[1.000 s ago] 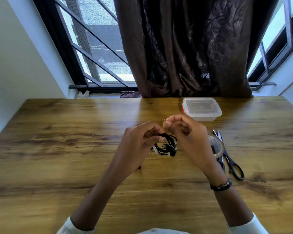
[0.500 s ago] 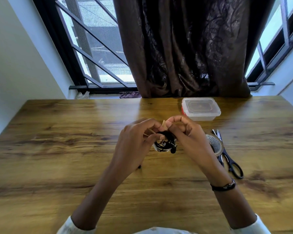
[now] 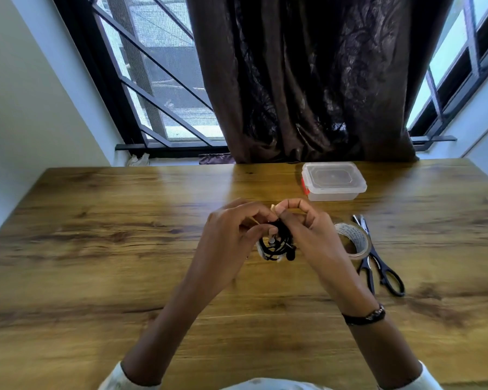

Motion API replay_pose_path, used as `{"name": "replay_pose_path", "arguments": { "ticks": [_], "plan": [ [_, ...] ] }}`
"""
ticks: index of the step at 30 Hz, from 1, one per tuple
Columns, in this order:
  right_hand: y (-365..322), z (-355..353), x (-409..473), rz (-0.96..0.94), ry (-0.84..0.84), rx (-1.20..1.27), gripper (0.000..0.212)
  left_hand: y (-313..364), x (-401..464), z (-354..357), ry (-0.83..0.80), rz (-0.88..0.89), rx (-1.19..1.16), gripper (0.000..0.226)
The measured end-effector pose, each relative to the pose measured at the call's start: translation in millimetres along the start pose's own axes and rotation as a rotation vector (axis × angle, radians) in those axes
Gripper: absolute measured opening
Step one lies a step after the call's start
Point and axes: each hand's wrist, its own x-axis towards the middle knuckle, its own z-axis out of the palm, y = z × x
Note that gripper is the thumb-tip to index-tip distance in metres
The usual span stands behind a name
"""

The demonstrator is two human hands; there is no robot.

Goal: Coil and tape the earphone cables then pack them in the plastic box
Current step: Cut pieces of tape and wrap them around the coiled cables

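Writing: faint dark print on the tape roll (image 3: 353, 240), too small to read; no brand or label legible elsewhere.

Surface: wooden table (image 3: 96, 249), warm brown with dark grain streaks, glossy where window light falls on the far middle.

Room: pale walls left and right; barred window (image 3: 152, 88) beyond the far edge; dark brown curtain (image 3: 307, 80) hanging at the far middle, down to table level.

Earphone cable (image 3: 278, 244): black, wound into a small loose coil, one earbud hanging at the near right of the bundle, a pale metallic part showing in the middle, a whitish bit at the near left edge. Held above the middle of the table, between both hands.

Left hand (image 3: 231, 240): fingers curled, thumb and fingertips gripping the left side of the coil.

Right hand (image 3: 307, 232): fingers curled, pinching at the top of the coil beside a small tan strip (image 3: 273, 207); dark bracelet (image 3: 364, 316) on the wrist.

Plastic box (image 3: 333, 181): clear, lid on, red clip at its left end, at the far right of the table, well apart from the coil.

Scissors (image 3: 378, 263): black-handled, flat on the table, just right of the tape roll, blades pointing far.

Sleeves: white, at the near edge.
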Motion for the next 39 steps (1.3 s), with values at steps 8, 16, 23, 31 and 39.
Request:
{"name": "replay_pose_path", "arguments": {
  "ticks": [8, 16, 23, 31, 39],
  "plan": [
    [2.1, 1.5, -4.2, -0.051, 0.022, -0.010, 0.008, -4.3, -0.7, 0.6, -0.047, -0.037, -0.111, 0.012],
    [-2.8, 6.4, -8.5, -0.139, 0.065, -0.033, 0.007, -7.8, -4.0, -3.5, -0.098, 0.024, -0.173, 0.019],
    [-7.9, 5.1, -8.7, -0.231, 0.064, -0.074, 0.007, -7.1, -14.1, -6.3, -0.198, -0.116, -0.469, 0.036],
    [-10.7, 7.7, -13.3, -0.360, 0.092, -0.237, 0.005, -5.1, -13.9, -6.7, -0.202, -0.235, -0.663, 0.033],
    [-12.6, 9.8, -16.6, -0.425, 0.098, -0.306, 0.007, -5.8, -10.4, -8.0, -0.182, -0.367, -0.746, 0.030]
  ]
}}
